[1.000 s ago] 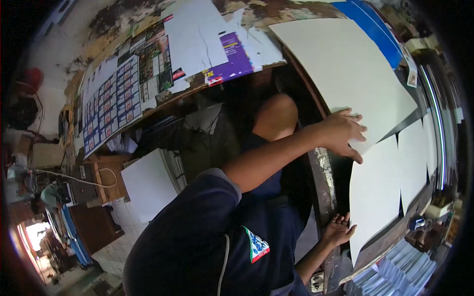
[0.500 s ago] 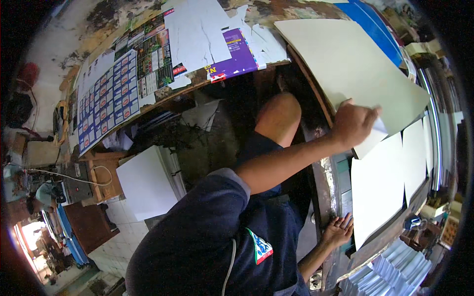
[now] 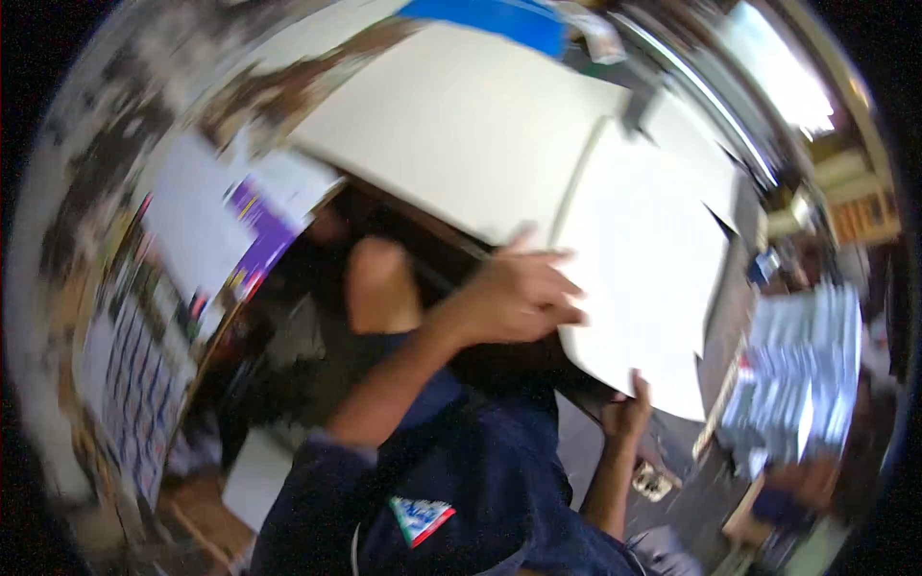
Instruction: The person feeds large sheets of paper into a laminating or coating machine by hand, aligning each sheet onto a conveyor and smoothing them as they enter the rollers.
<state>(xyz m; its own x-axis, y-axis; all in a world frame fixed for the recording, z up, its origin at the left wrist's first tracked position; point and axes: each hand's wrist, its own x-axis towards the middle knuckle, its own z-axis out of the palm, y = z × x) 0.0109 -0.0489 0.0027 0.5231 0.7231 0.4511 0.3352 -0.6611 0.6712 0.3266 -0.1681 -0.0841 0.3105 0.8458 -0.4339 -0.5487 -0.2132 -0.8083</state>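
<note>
A large white sheet of paper [image 3: 653, 250] lies on the work surface in front of me, with its near corner bowing over the edge. My right hand [image 3: 627, 411] pinches that near edge, thumb on top and the other fingers hidden underneath. At the sheet's left edge hovers my left hand [image 3: 523, 296], slightly blurred, fingers stretched and apart. Whether its fingertips touch the paper I cannot tell. Beyond the left hand, a wide cream sheet or board [image 3: 451, 125] lies flat, its right side meeting the white sheet.
To the right stand tall stacks of folded paper [image 3: 792, 374]. A blue sheet [image 3: 495, 24] lies at the far edge. On the left is a table covered with printed sheets, one of them purple [image 3: 274, 230]. My bare knee [image 3: 379, 288] is under the table's edge.
The view has swung to the right. My left hand has let go of the paper edge it was lifting and spread its fingers. The right hand, open before, now grips the white sheet's near edge.
</note>
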